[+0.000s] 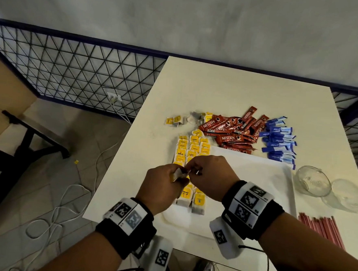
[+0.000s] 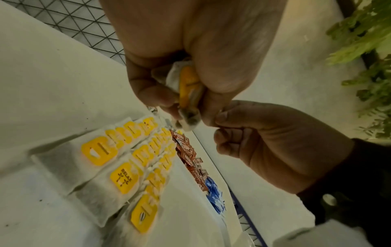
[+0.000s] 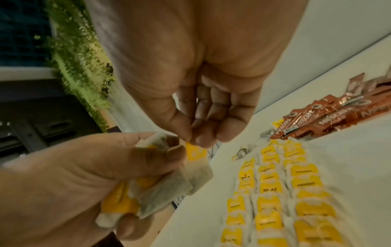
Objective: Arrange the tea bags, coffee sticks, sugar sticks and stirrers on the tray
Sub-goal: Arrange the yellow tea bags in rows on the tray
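A white tray (image 1: 255, 183) lies on the white table. Yellow-tagged tea bags (image 1: 192, 149) lie in neat rows along its left side. Above them my left hand (image 1: 162, 185) grips a small bunch of tea bags (image 1: 177, 174), also seen as the bunch (image 2: 188, 86) in the left wrist view. My right hand (image 1: 194, 171) pinches the yellow tag (image 3: 195, 152) of one bag in that bunch between thumb and forefinger. Red coffee sticks (image 1: 231, 130) and blue sugar sticks (image 1: 279, 140) lie in piles beyond the tray. Red stirrers (image 1: 320, 227) lie to its right.
Two clear glass cups (image 1: 311, 180) (image 1: 347, 195) lie on their sides right of the tray. A few loose tea bags (image 1: 173, 120) sit at the far left of the piles. The table's left edge (image 1: 117, 162) drops to a floor with white cables.
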Available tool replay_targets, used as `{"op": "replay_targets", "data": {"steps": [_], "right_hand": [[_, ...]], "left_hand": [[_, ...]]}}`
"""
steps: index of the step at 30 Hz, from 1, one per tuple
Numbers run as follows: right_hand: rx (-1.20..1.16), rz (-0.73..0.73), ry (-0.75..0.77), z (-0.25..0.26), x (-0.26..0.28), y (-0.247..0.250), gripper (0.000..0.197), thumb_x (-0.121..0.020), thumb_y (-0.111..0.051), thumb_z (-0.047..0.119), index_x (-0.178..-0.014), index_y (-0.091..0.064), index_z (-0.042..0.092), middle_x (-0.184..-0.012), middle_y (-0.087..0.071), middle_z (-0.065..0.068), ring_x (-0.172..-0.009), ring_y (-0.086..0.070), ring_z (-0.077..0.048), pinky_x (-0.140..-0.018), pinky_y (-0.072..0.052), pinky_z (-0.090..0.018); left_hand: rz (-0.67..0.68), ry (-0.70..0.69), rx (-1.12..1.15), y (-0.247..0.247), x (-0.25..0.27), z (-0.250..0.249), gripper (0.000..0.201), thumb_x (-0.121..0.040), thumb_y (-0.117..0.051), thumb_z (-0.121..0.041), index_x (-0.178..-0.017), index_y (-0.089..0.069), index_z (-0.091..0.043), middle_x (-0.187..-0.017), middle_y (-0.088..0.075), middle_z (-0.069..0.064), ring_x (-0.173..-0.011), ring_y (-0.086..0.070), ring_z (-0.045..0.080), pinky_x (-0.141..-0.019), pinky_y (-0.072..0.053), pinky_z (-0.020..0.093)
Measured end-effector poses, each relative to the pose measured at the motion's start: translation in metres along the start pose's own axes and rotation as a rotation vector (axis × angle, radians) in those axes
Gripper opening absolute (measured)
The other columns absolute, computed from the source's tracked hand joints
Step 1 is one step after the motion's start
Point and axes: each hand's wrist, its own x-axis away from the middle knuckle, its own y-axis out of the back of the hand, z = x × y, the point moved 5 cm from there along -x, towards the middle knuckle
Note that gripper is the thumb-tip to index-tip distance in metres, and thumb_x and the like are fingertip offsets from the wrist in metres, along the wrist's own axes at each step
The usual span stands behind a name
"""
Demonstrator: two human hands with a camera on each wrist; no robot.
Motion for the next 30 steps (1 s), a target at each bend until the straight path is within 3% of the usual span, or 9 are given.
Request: {"op": "replay_targets", "data": {"steps": [2, 4, 7, 9, 12, 15, 19, 26, 30], "right_hand": [[0.047, 0.035, 0.022, -0.002, 0.0, -0.002, 0.016, -0.086, -0.059, 0.023, -0.095, -0.072, 0.025, -0.094, -0.069, 0.007, -0.085, -0.059, -0.011, -0.076, -0.048, -0.023], [0.079, 0.071, 0.032, -0.004, -0.002, -0.008, 0.015, -0.087, -0.058, 0.026, -0.094, -0.072, 0.025, -0.097, -0.062, 0.004, -0.089, -0.057, -0.015, -0.08, -0.049, -0.031], [0.106, 0.158, 0.031, -0.009, -0.002, -0.018, 0.015, -0.089, -0.058, 0.029, -0.099, -0.069, 0.027, -0.106, -0.05, 0.002, -0.096, -0.052, -0.016, -0.087, -0.045, -0.032], [0.079, 0.219, 0.017, -0.015, 0.0, -0.025, 0.017, -0.09, -0.057, 0.032, -0.104, -0.066, 0.027, -0.109, -0.054, 0.003, -0.098, -0.051, -0.015, -0.089, -0.044, -0.031], [0.072, 0.299, -0.013, -0.023, 0.004, -0.036, 0.018, -0.091, -0.055, 0.036, -0.101, -0.065, 0.024, -0.104, -0.065, 0.004, -0.089, -0.055, -0.013, -0.083, -0.047, -0.03], [0.141, 0.364, -0.053, -0.031, 0.004, -0.053, 0.014, -0.09, -0.055, 0.027, -0.099, -0.066, 0.026, -0.103, -0.067, 0.002, -0.093, -0.059, -0.018, -0.082, -0.048, -0.03], [0.165, 0.463, -0.103, -0.039, 0.005, -0.074, 0.021, -0.091, -0.053, 0.023, -0.108, -0.065, 0.022, -0.108, -0.064, -0.001, -0.099, -0.058, -0.022, -0.078, -0.044, -0.027], [0.163, 0.379, -0.195, -0.052, 0.001, -0.082, 0.017, -0.086, -0.053, 0.022, -0.098, -0.064, 0.027, -0.093, -0.062, 0.002, -0.088, -0.06, -0.023, -0.076, -0.052, -0.031], [0.146, 0.327, -0.201, -0.051, -0.001, -0.083, 0.015, -0.086, -0.049, 0.023, -0.095, -0.061, 0.026, -0.097, -0.063, -0.003, -0.086, -0.059, -0.026, -0.074, -0.051, -0.033]], "left_hand": [[0.04, -0.006, -0.038, -0.003, -0.004, 0.004, 0.01, -0.085, -0.067, -0.029, -0.082, -0.07, -0.019, -0.065, -0.069, 0.001, -0.071, -0.065, 0.016, -0.074, -0.049, 0.03], [0.109, 0.015, -0.097, -0.008, -0.007, 0.011, 0.017, -0.086, -0.067, -0.032, -0.073, -0.064, -0.021, -0.063, -0.067, 0.0, -0.068, -0.062, 0.016, -0.065, -0.045, 0.02], [0.313, 0.156, 0.118, -0.019, -0.005, 0.025, 0.024, -0.085, -0.068, -0.028, -0.063, -0.06, -0.021, -0.056, -0.062, 0.004, -0.051, -0.053, 0.019, -0.05, -0.04, 0.023], [0.408, 0.231, 0.223, -0.024, -0.002, 0.035, 0.024, -0.082, -0.068, -0.024, -0.06, -0.06, -0.021, -0.057, -0.061, 0.013, -0.049, -0.05, 0.024, -0.047, -0.038, 0.026], [0.471, 0.288, 0.182, -0.026, 0.001, 0.047, 0.026, -0.08, -0.068, -0.02, -0.055, -0.058, -0.023, -0.056, -0.058, 0.009, -0.048, -0.048, 0.022, -0.046, -0.038, 0.027], [0.539, 0.321, 0.064, -0.028, 0.003, 0.059, 0.025, -0.081, -0.064, -0.014, -0.058, -0.055, -0.02, -0.059, -0.06, 0.01, -0.05, -0.049, 0.023, -0.047, -0.04, 0.029], [0.537, 0.354, -0.037, -0.023, 0.005, 0.072, 0.003, -0.078, -0.069, -0.02, -0.078, -0.067, -0.018, -0.067, -0.064, 0.008, -0.054, -0.057, 0.023, -0.046, -0.043, 0.026], [0.485, 0.298, -0.152, -0.017, 0.003, 0.076, 0.014, -0.081, -0.071, -0.028, -0.082, -0.066, -0.014, -0.067, -0.059, 0.0, -0.052, -0.053, 0.014, -0.042, -0.041, 0.021], [0.494, 0.165, -0.268, -0.02, 0.002, 0.065, 0.015, -0.082, -0.071, -0.03, -0.088, -0.067, -0.017, -0.082, -0.063, 0.001, -0.072, -0.059, 0.017, -0.058, -0.038, 0.02]]}}
